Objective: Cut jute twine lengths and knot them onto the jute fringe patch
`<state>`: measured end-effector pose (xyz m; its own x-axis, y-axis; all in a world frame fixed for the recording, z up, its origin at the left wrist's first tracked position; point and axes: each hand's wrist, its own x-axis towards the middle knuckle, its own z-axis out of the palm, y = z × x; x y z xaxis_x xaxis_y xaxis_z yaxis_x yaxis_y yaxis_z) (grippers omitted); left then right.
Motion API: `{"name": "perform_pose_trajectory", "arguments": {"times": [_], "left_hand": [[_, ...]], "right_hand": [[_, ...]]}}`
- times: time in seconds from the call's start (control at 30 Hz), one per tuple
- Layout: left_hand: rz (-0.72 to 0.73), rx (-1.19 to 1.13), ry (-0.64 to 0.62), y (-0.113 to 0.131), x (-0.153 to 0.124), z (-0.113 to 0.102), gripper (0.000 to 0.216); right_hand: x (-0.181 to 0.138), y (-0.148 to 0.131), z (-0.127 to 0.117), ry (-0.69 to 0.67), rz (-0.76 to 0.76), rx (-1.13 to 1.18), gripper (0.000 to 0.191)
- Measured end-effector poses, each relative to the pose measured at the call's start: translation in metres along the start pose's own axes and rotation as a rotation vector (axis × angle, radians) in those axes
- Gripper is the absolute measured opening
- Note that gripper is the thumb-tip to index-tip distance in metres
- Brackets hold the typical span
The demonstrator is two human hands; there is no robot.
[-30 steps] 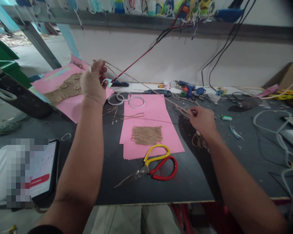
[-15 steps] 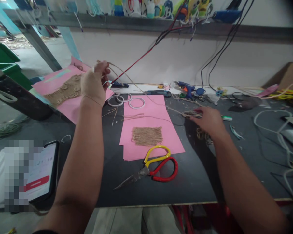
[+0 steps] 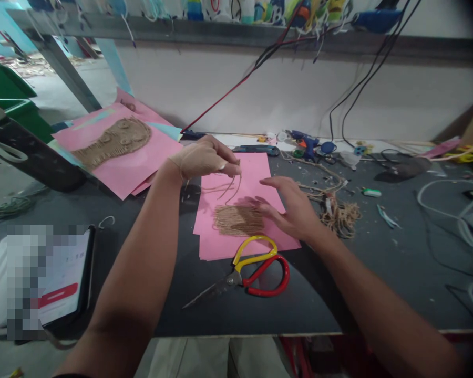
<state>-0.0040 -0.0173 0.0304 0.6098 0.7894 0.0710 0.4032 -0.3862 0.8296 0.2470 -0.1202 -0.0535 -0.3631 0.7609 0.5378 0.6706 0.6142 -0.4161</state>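
My left hand [image 3: 208, 159] is closed over the top of the pink paper [image 3: 256, 173], pinching a thin strand of jute twine [image 3: 236, 188] whose ends dangle from the fingers. On the paper lies a flat brown panel of twine rows [image 3: 236, 220]. Its right edge is beside my right hand [image 3: 289, 205], which is open, fingers spread over the paper and casting a shadow on the panel. Scissors [image 3: 240, 275] with one yellow and one red handle lie in front of the paper. A tangled bunch of twine [image 3: 341, 218] sits right of my right hand.
At the left are a phone [image 3: 65, 278], a dark cylinder [image 3: 31, 152] and pink sheets bearing a brown twine piece [image 3: 116, 139]. A blue glue gun [image 3: 305, 143] and a cutter [image 3: 256, 150] lie at the back. White cable [image 3: 437, 210] loops at the right.
My left hand has come down and right with the twine. My right hand has left the twine bunch, moving left over the paper and opening. The white rings are now hidden.
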Motion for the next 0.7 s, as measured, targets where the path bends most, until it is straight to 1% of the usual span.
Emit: {"name": "perform_pose_trajectory", "arguments": {"times": [0.07,0.17,0.23,0.33,0.4,0.47,0.57,0.63,0.7], "left_hand": [[0.026,-0.003,-0.072,0.004,0.004,0.007,0.012],[0.077,-0.006,-0.144,0.008,0.01,0.017,0.011],[0.096,-0.027,-0.182,0.01,0.012,0.024,0.01],[0.091,-0.107,-0.255,0.015,0.015,0.035,0.009],[0.079,-0.151,-0.282,0.017,0.016,0.041,0.01],[0.086,-0.15,-0.269,0.018,0.018,0.045,0.011],[0.126,-0.1,-0.206,0.016,0.021,0.05,0.015],[0.136,-0.087,-0.17,0.014,0.023,0.052,0.017],[0.127,-0.1,-0.144,0.012,0.024,0.051,0.018]], "right_hand": [[-0.001,-0.012,0.009,0.094,0.03,0.025,0.029],[-0.004,-0.022,0.02,0.16,0.137,0.181,0.022],[-0.005,-0.023,0.025,0.17,0.234,0.404,0.023],[-0.004,-0.022,0.031,0.152,0.361,0.757,0.031],[-0.001,-0.021,0.033,0.143,0.417,0.9,0.038],[0.001,-0.02,0.033,0.146,0.463,0.991,0.041],[0.003,-0.022,0.032,0.19,0.527,1.094,0.042],[0.004,-0.024,0.029,0.228,0.55,1.15,0.041],[0.005,-0.026,0.027,0.235,0.567,1.18,0.039]]}}
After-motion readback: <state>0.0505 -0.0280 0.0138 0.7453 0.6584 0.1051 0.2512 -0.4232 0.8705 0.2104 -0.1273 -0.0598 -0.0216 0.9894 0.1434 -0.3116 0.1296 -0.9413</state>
